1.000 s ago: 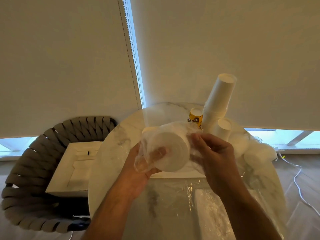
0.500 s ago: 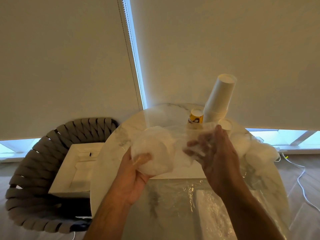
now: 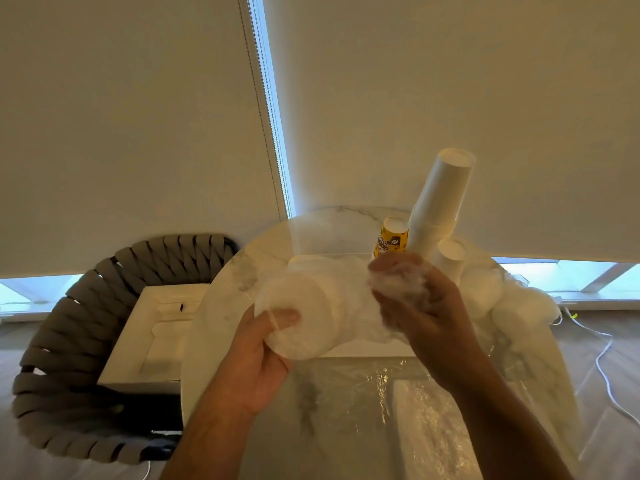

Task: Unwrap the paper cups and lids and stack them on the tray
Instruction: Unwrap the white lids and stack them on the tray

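Note:
My left hand (image 3: 258,355) grips a stack of white lids (image 3: 304,313) still inside clear plastic wrap, held above the round marble table (image 3: 221,306). My right hand (image 3: 420,313) pinches the bunched wrap (image 3: 398,285) at the stack's right end. Behind my hands a tall stack of white paper cups (image 3: 440,199) stands upside down and leans right, with a shorter white cup stack (image 3: 448,258) beside it. A white tray (image 3: 367,349) lies under my hands, mostly hidden. More wrapped white lids (image 3: 485,292) lie at the right.
A yellow printed cup (image 3: 389,239) stands left of the tall stack. Loose clear plastic (image 3: 408,410) covers the near table. A woven grey chair (image 3: 69,341) at the left holds a white box (image 3: 156,337). White cables (image 3: 606,368) run over the floor at right.
The wrapped lid stack has shifted slightly left in my left hand. My right hand has drawn the plastic wrap rightward and bunched it in its fingers.

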Demonstrator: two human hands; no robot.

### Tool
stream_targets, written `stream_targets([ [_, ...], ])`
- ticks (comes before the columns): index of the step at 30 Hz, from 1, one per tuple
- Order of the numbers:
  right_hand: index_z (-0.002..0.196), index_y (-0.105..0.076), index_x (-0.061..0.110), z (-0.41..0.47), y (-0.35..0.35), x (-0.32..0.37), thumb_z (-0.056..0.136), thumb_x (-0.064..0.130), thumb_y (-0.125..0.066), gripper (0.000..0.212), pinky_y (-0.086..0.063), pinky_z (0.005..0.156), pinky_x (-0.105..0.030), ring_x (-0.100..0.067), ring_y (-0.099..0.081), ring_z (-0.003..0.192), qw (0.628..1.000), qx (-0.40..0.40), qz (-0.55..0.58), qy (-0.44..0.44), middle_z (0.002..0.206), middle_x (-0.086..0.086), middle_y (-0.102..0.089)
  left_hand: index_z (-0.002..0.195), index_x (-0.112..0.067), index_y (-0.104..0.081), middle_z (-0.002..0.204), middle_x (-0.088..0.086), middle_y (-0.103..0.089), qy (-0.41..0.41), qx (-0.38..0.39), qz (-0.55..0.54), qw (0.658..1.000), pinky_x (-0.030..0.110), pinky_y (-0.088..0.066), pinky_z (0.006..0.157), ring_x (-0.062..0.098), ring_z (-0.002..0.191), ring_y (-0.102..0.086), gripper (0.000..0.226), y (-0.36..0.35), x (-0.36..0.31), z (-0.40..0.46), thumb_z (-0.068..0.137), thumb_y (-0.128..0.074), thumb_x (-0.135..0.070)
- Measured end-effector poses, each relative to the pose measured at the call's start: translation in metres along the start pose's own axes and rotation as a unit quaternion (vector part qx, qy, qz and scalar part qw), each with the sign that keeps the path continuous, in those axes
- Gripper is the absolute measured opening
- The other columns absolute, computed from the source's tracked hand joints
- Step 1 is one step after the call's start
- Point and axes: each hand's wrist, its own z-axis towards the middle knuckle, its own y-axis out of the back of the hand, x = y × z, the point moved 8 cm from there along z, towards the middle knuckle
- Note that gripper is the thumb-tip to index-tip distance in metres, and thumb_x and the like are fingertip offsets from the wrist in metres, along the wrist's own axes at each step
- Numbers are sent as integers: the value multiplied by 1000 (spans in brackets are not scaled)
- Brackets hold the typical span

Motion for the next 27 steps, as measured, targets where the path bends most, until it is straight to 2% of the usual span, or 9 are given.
stream_targets([
  [3,86,-77,26,3,4,-4,92,-15,-45,53,-40,55,-17,-3,-53,68,999,-5,-52,8,100,13,-63,90,-23,-81,101,8,-73,8,-5,-18,1000,68,-45,96,29,100,-68,67,-3,0,-4,24,-90,-16],
  [7,85,-71,42,6,-7,-14,90,-8,-54,54,-50,73,-15,0,-59,97,975,23,-221,-12,104,20,-62,80,-23,-81,88,4,-75,9,7,-28,1000,37,-61,63,20,81,-73,71,-14,1,-7,11,-96,-28],
  [9,92,-69,39,6,-13,-19,92,-5,-58,46,-49,78,-12,1,-58,100,964,57,-260,-27,105,20,-63,82,-23,-81,90,4,-74,12,6,-33,999,43,-61,71,22,86,-73,70,-13,3,-5,14,-96,-27],
  [11,102,-72,28,4,-19,-25,93,-2,-59,34,-49,82,-10,1,-59,101,953,96,-283,-51,110,18,-64,88,-23,-80,98,8,-73,26,7,-43,999,65,-51,89,32,103,-68,71,-10,7,-4,19,-97,-23],
  [13,108,-71,25,4,-21,-34,94,4,-64,27,-54,84,-18,-4,-64,98,946,125,-287,-81,105,14,-68,98,-21,-78,104,12,-71,44,16,-59,997,78,-43,84,40,107,-65,71,-12,10,-4,30,-93,-13],
  [19,124,-52,47,4,-7,-41,67,26,-69,63,-55,88,-29,-1,-54,114,966,104,-178,-157,124,25,-55,117,-16,-61,120,19,-63,9,-89,46,995,64,-55,70,39,104,-67,64,5,-2,-6,60,-79,7],
  [21,124,-49,50,6,-6,-28,68,33,-73,63,-47,84,-19,5,-49,113,966,63,-232,-92,128,27,-50,123,-30,-52,126,9,-54,-23,-140,128,982,63,-58,68,35,109,-60,63,13,-8,-9,76,-73,7],
  [24,136,-44,46,4,-34,-21,75,43,-82,72,-41,81,-7,6,-46,111,937,120,-328,-22,133,25,-44,126,-51,-50,131,-12,-49,-84,-131,214,964,55,-61,70,24,114,-56,65,9,-15,-12,86,-69,-3],
  [27,149,-34,37,2,-54,-25,73,51,-84,92,-44,96,-14,2,-41,119,914,162,-372,-4,143,23,-34,130,-59,-46,119,-35,-51,-122,-115,298,940,44,-62,72,9,113,-56,63,5,-19,-14,90,-68,-16],
])
